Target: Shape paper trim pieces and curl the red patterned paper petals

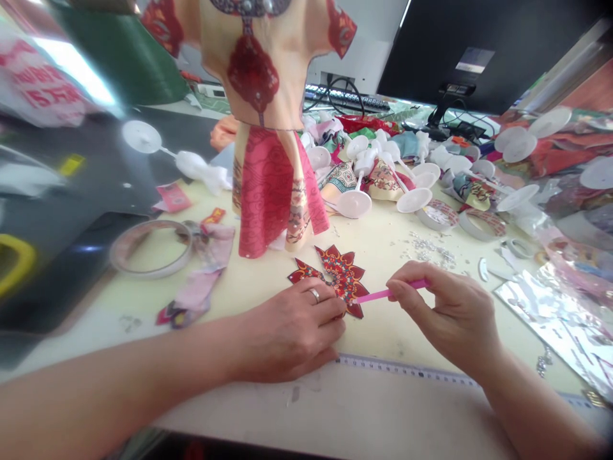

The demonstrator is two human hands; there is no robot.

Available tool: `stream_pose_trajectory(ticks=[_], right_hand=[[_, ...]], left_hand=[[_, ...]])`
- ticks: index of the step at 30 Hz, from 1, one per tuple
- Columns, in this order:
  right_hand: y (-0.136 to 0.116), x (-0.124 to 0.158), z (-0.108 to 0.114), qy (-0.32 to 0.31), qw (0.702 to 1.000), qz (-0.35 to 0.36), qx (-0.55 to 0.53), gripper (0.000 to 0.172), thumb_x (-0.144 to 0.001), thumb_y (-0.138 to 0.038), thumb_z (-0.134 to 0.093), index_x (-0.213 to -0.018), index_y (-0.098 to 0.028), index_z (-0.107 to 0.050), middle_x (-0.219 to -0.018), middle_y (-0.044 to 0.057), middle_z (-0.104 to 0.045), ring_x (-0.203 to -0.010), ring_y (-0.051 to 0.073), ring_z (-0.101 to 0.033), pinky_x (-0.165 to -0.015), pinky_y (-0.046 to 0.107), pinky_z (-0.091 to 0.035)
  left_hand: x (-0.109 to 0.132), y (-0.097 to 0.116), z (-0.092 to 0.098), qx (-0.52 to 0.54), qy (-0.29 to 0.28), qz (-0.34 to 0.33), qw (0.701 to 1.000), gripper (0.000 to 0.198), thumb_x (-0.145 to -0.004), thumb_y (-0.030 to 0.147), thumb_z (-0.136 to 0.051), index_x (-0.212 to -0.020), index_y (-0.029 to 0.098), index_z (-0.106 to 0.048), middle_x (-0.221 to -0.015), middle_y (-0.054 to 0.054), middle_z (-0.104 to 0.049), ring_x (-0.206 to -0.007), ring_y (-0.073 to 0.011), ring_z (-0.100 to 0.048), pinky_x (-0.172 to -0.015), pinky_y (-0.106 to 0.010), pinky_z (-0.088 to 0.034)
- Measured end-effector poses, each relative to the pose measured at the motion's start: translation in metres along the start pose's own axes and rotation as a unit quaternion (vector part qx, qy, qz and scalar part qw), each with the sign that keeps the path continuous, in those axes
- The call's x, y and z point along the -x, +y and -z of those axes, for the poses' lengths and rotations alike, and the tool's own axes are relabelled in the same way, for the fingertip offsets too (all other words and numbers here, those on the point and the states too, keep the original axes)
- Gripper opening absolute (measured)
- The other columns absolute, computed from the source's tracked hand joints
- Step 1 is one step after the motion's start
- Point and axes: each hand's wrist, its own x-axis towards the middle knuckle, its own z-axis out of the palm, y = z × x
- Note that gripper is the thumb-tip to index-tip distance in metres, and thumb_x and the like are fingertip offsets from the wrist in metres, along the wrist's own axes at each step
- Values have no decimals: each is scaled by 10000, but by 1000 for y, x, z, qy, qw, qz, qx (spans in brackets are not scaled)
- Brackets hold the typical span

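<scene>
A red, star-edged patterned piece (341, 273), ring-shaped with an opening on its left side, lies flat on the table. My left hand (299, 326), wearing a ring, rests over its lower edge with fingers bent and holding it down; the fingertips partly cover it. In my right hand (440, 306) a thin pink stick (376, 296) is pinched between thumb and fingers. The stick's tip meets the piece near its lower right points, by a small whitish spot. Just behind stands a doll-sized dress (268, 185) in cream and red.
White doll stands (354, 204) and fabric scraps crowd the back. Loose shiny bits (426, 249) and tape rolls (438, 215) lie to the right. On the left are a large tape roll (152, 249) and a phone (90, 268). A tape measure (383, 366) runs along the front.
</scene>
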Motion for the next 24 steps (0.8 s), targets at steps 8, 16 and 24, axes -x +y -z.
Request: stream_pose_trajectory(ticks=[8,16,24], right_hand=[[1,1,0,-2,1000,4,-2,117,-864,-181,-565,-749,-200,-566,-606,-43,-581,-500,77,-506,-483,214,-384],[0,2,0,-7,1000,4,1,115,-863,-165,-570,-754,-198,-559,-610,-46,-576,-506,70,-498,-491,209,-378],[2,2,0,-10,1000,12,-1,114,-870,-175,-566,-758,-191,-555,-614,-47,-566,-512,63,-489,-496,198,-374]], left_hand=[[0,0,1,1,-15,0,1000,184,-898,257,-472,-945,128,-594,-986,-99,-601,-984,-244,-528,-899,-401,-419],[0,0,0,5,-16,-2,1000,200,-903,261,-464,-953,118,-595,-1000,-103,-593,-991,-247,-515,-900,-410,-419],[1,-1,-2,6,-16,-5,1000,209,-901,268,-468,-967,112,-591,-1013,-106,-587,-1002,-248,-512,-902,-410,-427]])
